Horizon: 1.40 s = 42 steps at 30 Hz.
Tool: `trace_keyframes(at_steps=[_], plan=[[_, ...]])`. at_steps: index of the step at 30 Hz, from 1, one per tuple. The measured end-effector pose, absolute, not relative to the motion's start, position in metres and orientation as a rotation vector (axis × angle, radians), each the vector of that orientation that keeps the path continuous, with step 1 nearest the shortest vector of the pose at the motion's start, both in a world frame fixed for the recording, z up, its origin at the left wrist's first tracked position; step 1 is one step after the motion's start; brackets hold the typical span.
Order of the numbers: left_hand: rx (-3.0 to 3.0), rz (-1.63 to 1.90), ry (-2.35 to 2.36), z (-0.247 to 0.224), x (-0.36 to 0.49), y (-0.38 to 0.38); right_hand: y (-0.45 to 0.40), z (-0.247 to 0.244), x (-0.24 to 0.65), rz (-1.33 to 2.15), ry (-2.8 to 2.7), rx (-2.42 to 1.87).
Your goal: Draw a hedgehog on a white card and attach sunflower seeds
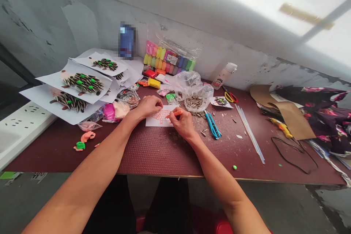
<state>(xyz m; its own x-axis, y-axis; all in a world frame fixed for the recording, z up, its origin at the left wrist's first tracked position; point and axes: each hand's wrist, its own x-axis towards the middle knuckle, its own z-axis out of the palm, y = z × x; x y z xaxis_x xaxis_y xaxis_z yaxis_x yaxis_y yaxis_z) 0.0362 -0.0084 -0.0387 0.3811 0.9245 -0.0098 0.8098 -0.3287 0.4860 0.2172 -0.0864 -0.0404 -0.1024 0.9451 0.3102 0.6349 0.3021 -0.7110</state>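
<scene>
A small white sheet of paper [150,122] lies on the table, bearing an orange drawing [161,114] of a rounded outline filled with short marks. My left hand [150,106] rests at the sheet's upper left, its fingers bent together and holding the paper down. In my right hand [183,121] is an orange marker pen [177,113], gripped between thumb and fingers over the right part of the drawing. Its tip is hard to make out. Just right of that hand lie a blue utility knife [212,126] and a plastic bag of sunflower seeds [194,103].
Stacked seed-hedgehog sheets [82,82] and a power strip [16,128] occupy the left. Coloured clay packs [170,58] lean on the wall. Scissors [230,97], a white bottle [224,76], clear glue sticks [250,133] and a yellow glue gun [283,128] are on the right.
</scene>
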Motion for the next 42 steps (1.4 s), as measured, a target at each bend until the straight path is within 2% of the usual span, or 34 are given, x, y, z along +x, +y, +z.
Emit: trace_keyframes(at_steps=[42], plan=[[2.234,0.385,1.489,-0.0403,0.0354,-0.0066,-0.0821,-0.0414,0.2229,0.474,-1.75,-1.464]])
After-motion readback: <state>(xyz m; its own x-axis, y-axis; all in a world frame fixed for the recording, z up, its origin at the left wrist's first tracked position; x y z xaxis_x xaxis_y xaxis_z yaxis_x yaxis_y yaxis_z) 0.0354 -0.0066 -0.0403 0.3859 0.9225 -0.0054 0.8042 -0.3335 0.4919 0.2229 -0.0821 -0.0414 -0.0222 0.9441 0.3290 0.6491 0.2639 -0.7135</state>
